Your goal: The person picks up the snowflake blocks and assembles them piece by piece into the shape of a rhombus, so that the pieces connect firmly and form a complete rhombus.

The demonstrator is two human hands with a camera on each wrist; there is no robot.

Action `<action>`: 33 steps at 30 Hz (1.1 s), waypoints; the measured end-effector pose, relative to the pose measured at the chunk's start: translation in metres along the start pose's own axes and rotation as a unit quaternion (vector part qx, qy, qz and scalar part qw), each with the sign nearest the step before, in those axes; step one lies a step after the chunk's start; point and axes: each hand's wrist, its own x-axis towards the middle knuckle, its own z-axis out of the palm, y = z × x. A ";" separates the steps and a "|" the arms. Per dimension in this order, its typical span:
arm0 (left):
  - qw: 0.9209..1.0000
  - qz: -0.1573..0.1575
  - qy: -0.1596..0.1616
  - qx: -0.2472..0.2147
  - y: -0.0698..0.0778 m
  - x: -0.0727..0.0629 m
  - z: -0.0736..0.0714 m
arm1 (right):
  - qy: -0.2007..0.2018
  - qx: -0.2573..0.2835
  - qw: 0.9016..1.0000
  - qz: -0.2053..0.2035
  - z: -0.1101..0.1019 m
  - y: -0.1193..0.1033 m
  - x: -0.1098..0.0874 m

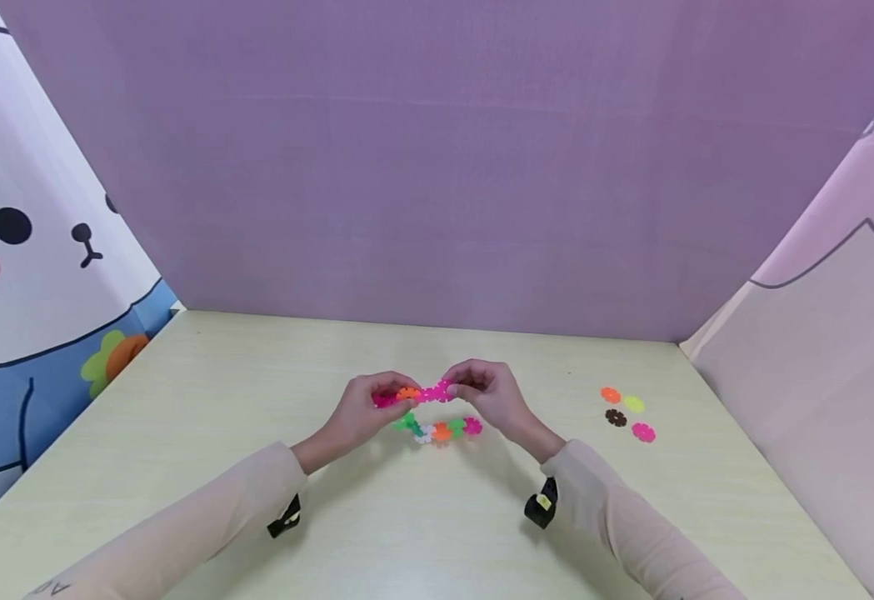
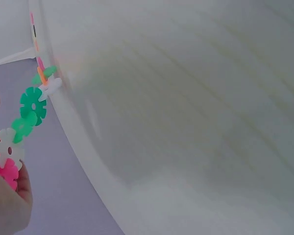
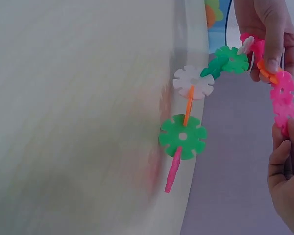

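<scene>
A chain of flower-shaped plastic snap discs [image 3: 183, 136] in pink, orange, white and green is held up between both hands. My left hand [image 1: 357, 410] pinches it around an orange disc [image 3: 268, 72], beside pink and white ones. At the pink end of the chain, my right hand [image 1: 487, 393] grips a pink disc [image 3: 285, 108] between thumb and fingers. From the left hand's side the rest hangs in a curve below: green discs [image 2: 33, 105], a white disc [image 3: 193, 82], then orange, green and pink. Slots of neighbouring discs interlock at angles. Fingers partly hide the held discs.
On the pale wooden table [image 1: 422, 533] at the right lie loose discs: an orange one [image 1: 611, 395], a yellow one [image 1: 634, 404], a brown one [image 1: 616, 417] and a pink one [image 1: 643, 432]. A purple panel [image 1: 437, 183] stands behind the table, with printed cloth at both sides.
</scene>
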 end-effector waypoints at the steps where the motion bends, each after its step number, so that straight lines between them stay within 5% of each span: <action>1: 1.000 0.000 0.001 -0.001 0.000 0.000 0.000 | -0.001 -0.002 1.000 -0.005 0.000 -0.004 -0.001; 8: 1.000 -0.001 0.004 -0.007 0.004 -0.002 0.000 | 0.003 -0.023 0.999 -0.026 0.003 -0.023 -0.008; 15: 1.000 -0.003 -0.001 -0.012 0.034 -0.009 -0.006 | 0.004 -0.011 1.000 -0.021 0.004 -0.023 -0.007; 20: 1.000 -0.012 -0.003 -0.016 0.037 -0.010 -0.007 | 0.002 -0.002 1.000 -0.012 0.006 -0.023 -0.006; 27: 1.000 -0.003 -0.004 -0.026 0.035 -0.007 -0.006 | 0.008 -0.006 1.000 -0.021 0.006 0.006 0.003; 33: 0.999 -0.016 -0.009 -0.032 0.031 -0.007 -0.006 | -0.014 -0.014 1.000 -0.018 0.004 -0.002 0.003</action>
